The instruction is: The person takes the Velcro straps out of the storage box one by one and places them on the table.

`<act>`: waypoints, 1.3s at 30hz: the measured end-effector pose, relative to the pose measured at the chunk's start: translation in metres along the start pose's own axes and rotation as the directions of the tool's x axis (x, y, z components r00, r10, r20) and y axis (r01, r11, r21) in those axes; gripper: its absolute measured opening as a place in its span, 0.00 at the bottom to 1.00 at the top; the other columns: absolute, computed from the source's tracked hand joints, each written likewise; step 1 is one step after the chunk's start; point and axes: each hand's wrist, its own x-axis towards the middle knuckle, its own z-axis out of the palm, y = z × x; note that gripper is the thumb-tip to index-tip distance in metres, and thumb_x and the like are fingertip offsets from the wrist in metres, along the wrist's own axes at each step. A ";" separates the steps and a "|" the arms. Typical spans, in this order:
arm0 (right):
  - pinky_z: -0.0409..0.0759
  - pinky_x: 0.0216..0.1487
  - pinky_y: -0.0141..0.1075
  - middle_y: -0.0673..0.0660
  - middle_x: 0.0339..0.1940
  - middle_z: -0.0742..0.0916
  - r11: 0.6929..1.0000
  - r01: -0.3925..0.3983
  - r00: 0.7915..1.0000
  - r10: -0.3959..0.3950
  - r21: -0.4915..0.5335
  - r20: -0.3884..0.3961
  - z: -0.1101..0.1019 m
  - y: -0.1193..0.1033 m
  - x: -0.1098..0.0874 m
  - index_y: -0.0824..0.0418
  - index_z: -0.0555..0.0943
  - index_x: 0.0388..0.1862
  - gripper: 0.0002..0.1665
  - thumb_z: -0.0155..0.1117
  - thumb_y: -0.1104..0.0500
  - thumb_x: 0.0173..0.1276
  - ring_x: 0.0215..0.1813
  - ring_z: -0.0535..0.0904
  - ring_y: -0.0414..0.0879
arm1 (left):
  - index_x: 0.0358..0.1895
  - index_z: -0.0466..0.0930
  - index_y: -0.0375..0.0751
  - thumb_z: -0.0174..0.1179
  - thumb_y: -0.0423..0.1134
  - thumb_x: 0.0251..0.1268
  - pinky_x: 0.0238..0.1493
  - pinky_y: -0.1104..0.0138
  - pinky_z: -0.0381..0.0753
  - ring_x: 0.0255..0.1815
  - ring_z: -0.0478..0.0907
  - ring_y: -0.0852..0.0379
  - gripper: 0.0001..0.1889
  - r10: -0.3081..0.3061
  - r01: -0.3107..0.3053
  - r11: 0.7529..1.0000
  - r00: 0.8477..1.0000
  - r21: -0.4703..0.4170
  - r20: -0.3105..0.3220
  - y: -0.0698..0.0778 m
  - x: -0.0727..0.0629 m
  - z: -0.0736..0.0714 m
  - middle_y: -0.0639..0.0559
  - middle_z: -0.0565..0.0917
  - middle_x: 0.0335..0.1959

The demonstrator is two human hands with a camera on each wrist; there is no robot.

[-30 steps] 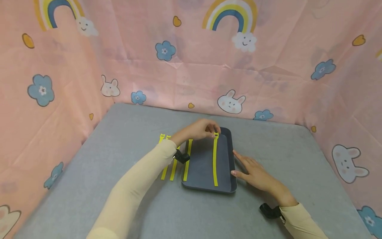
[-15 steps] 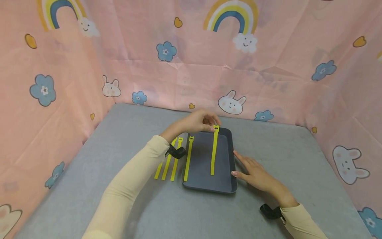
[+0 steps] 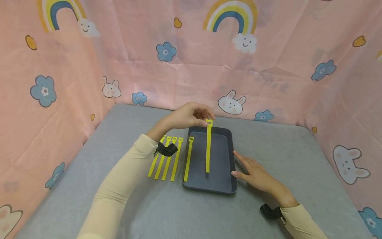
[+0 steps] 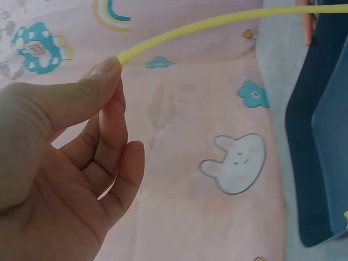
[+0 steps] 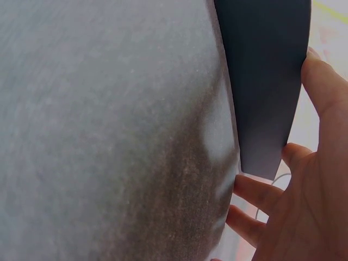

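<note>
My left hand [image 3: 192, 115] pinches a yellow hook-and-loop cable tie [image 3: 208, 146] by its slotted head, between thumb and fingers. The tie hangs over the dark grey tray [image 3: 221, 156]; in the left wrist view the held tie [image 4: 206, 23] curves off to the right. Another yellow cable tie [image 3: 188, 161] lies lengthwise along the tray's left side. Against the tray's right wall rests my right hand [image 3: 255, 172], fingers extended. From the right wrist view, the thumb and fingertips [image 5: 296, 151] touch the tray's edge and side.
Several more yellow cable ties [image 3: 176, 162] lie side by side on the grey tabletop [image 3: 125, 126], just left of the tray. My left forearm passes close by them. Pink patterned cloth [image 3: 194, 76] walls the table at the back and sides.
My left hand has raised the cable tie off the tray floor and drawn it back and slightly left. More of the ties on the table now show. The right hand has stayed put.
</note>
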 end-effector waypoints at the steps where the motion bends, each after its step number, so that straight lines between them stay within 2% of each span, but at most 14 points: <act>1: 0.56 0.66 0.74 0.65 0.79 0.64 1.000 0.000 1.000 0.000 0.001 0.000 0.000 0.000 0.000 0.45 0.47 0.82 0.47 0.53 0.34 0.72 0.76 0.58 0.70 | 0.51 0.84 0.43 0.65 0.33 0.65 0.45 0.67 0.81 0.40 0.78 0.56 0.12 0.002 -0.002 1.000 1.000 -0.001 -0.005 0.002 -0.003 -0.003 0.50 0.85 0.43; 5: 0.56 0.66 0.73 0.65 0.79 0.64 1.000 0.005 1.000 -0.005 0.011 -0.002 0.000 0.000 -0.001 0.44 0.47 0.82 0.47 0.54 0.34 0.72 0.77 0.58 0.70 | 0.50 0.84 0.43 0.65 0.33 0.65 0.46 0.65 0.81 0.40 0.78 0.56 0.12 0.014 -0.014 1.000 1.000 -0.015 -0.026 0.008 -0.017 -0.013 0.50 0.85 0.46; 11: 0.56 0.66 0.74 0.64 0.79 0.64 1.000 0.010 1.000 -0.010 0.007 -0.007 0.001 0.001 -0.001 0.44 0.47 0.82 0.47 0.54 0.35 0.72 0.77 0.58 0.70 | 0.48 0.84 0.43 0.65 0.32 0.64 0.48 0.64 0.82 0.39 0.78 0.55 0.11 -0.004 0.003 1.000 0.999 -0.008 -0.041 0.012 -0.045 -0.029 0.48 0.85 0.43; 17: 0.56 0.66 0.73 0.64 0.79 0.64 1.000 0.017 1.000 -0.017 0.010 -0.017 0.002 0.001 -0.001 0.45 0.47 0.82 0.47 0.54 0.35 0.72 0.76 0.59 0.70 | 0.49 0.84 0.43 0.66 0.32 0.63 0.49 0.66 0.81 0.40 0.78 0.55 0.12 -0.065 0.066 0.998 0.995 0.013 -0.070 0.016 -0.079 -0.049 0.49 0.85 0.43; 24: 0.55 0.67 0.73 0.64 0.79 0.64 1.000 0.014 1.000 -0.013 0.021 -0.017 0.003 0.001 -0.001 0.43 0.47 0.82 0.47 0.54 0.35 0.72 0.77 0.58 0.70 | 0.48 0.84 0.43 0.67 0.33 0.62 0.44 0.69 0.81 0.40 0.79 0.56 0.11 -0.164 0.167 0.986 0.980 0.017 -0.114 0.014 -0.116 -0.071 0.48 0.85 0.44; 29: 0.55 0.66 0.74 0.64 0.79 0.64 1.000 0.008 1.000 -0.008 0.017 -0.010 0.002 0.000 -0.002 0.43 0.47 0.82 0.47 0.54 0.34 0.72 0.77 0.58 0.70 | 0.48 0.84 0.43 0.67 0.34 0.63 0.45 0.70 0.81 0.41 0.80 0.58 0.11 -0.222 0.227 0.973 0.970 0.040 -0.096 0.004 -0.140 -0.080 0.53 0.85 0.43; 34: 0.54 0.66 0.74 0.64 0.79 0.63 1.000 0.002 1.000 -0.002 0.019 -0.002 0.001 -0.001 -0.002 0.44 0.46 0.82 0.47 0.53 0.34 0.72 0.77 0.57 0.71 | 0.46 0.84 0.40 0.67 0.30 0.61 0.44 0.70 0.82 0.38 0.80 0.58 0.10 -0.208 0.209 0.978 0.976 0.005 -0.069 -0.006 -0.161 -0.088 0.55 0.85 0.39; 39: 0.54 0.67 0.74 0.64 0.79 0.63 1.000 0.004 1.000 -0.004 0.025 -0.003 0.002 0.001 -0.002 0.43 0.46 0.82 0.47 0.53 0.35 0.72 0.77 0.57 0.71 | 0.47 0.83 0.37 0.65 0.28 0.62 0.42 0.70 0.81 0.37 0.78 0.58 0.10 -0.217 0.217 0.976 0.976 -0.025 0.004 -0.016 -0.176 -0.095 0.57 0.84 0.38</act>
